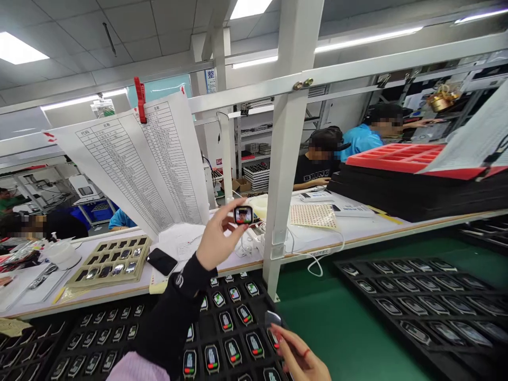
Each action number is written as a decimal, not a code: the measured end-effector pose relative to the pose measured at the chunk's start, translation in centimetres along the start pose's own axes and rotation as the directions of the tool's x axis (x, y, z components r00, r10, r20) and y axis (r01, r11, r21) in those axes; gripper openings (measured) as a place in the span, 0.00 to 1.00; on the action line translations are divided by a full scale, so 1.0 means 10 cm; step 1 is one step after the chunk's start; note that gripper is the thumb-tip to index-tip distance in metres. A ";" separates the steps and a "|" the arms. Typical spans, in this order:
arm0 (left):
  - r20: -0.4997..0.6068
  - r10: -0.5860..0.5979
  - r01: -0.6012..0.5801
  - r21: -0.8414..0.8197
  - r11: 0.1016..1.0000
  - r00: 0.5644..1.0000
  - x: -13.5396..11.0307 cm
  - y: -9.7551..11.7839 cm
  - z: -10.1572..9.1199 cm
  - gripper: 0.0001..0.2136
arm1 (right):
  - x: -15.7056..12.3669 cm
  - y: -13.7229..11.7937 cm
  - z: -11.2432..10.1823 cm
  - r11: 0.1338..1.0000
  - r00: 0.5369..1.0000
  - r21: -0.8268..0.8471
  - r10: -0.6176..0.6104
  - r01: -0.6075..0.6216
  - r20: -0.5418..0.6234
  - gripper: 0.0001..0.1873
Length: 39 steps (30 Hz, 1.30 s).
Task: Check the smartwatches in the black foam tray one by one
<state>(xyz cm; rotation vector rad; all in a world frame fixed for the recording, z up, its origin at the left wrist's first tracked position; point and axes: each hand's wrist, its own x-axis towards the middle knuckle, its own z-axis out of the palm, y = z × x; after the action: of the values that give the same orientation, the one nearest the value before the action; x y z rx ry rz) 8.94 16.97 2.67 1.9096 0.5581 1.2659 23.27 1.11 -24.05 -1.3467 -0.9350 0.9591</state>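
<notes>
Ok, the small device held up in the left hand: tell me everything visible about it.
The small device is a rounded rectangular piece with a dark casing and a lit screen showing a colourful picture, too small to read. It has no strap. The left hand pinches it at its left edge between thumb and fingertips, raised above the black tray of similar lit units, screen facing the camera, in front of the white upright post.

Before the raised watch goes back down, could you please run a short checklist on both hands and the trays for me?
1. Left hand grips the small lit-screen smartwatch body by its edges: ok.
2. Its screen is lit: ok.
3. Right hand pinches a small grey watch piece: ok.
4. Black compartment tray below shows free pockets: ok.
5. Screen free of defects: cannot tell.
</notes>
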 end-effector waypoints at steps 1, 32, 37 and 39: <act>0.002 -0.053 0.053 -0.014 0.998 0.999 -0.14 -0.02 0.04 0.23 | 0.02 -0.06 -0.01 1.000 0.999 -0.005 0.013 -0.013 -0.031 0.25; -0.227 -0.591 0.607 0.005 0.794 0.774 -2.21 -0.30 0.36 0.26 | -0.12 -1.03 0.54 0.992 0.965 -0.071 0.114 -0.100 0.238 0.16; -0.218 -0.598 0.608 -0.028 0.794 0.771 -2.21 -0.31 0.38 0.26 | -0.13 -0.99 0.50 0.991 0.961 -0.082 0.124 -0.107 0.248 0.16; -0.213 -0.599 0.608 -0.030 0.793 0.772 -2.22 -0.31 0.39 0.27 | -0.13 -0.99 0.48 0.991 0.959 -0.083 0.120 -0.101 0.258 0.16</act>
<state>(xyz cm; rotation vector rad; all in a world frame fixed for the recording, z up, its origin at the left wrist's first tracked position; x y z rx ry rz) 3.51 1.82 -13.34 1.4372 1.2112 1.0235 18.43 1.54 -14.09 -1.3625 -1.1100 1.2224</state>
